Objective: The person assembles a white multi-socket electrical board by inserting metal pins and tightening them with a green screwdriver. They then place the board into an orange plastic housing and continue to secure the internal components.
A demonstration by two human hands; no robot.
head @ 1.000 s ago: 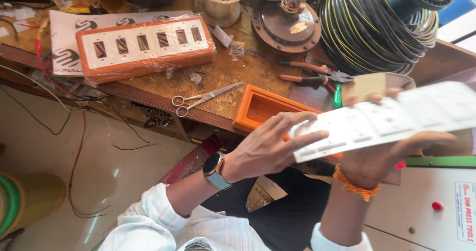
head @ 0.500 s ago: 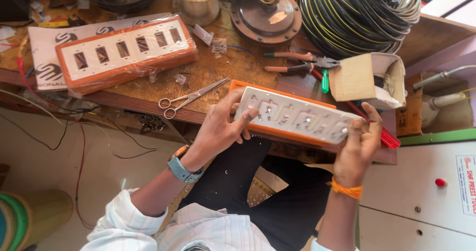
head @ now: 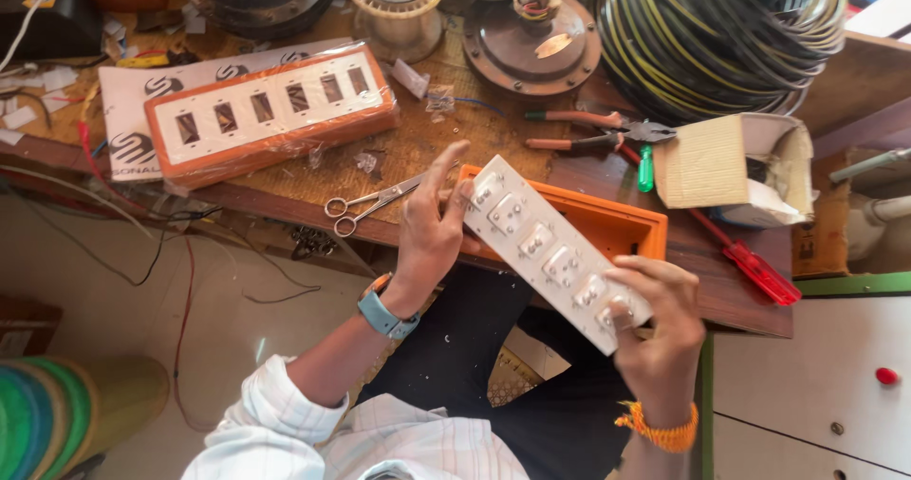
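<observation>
Wooden counter (head: 446, 148) across the top, crowded: cable coil (head: 721, 34) at one o'clock, second orange switch box (head: 270, 110) at ten. Open orange box (head: 588, 219) near centre; above it, tilted, the white switch plate (head: 550, 252). Left hand (head: 432, 233), fingers spread, steadying its upper end; right hand (head: 655, 328) pinching the lower end. Probably light, stiff, brittle plastic; best held by the edges.
</observation>
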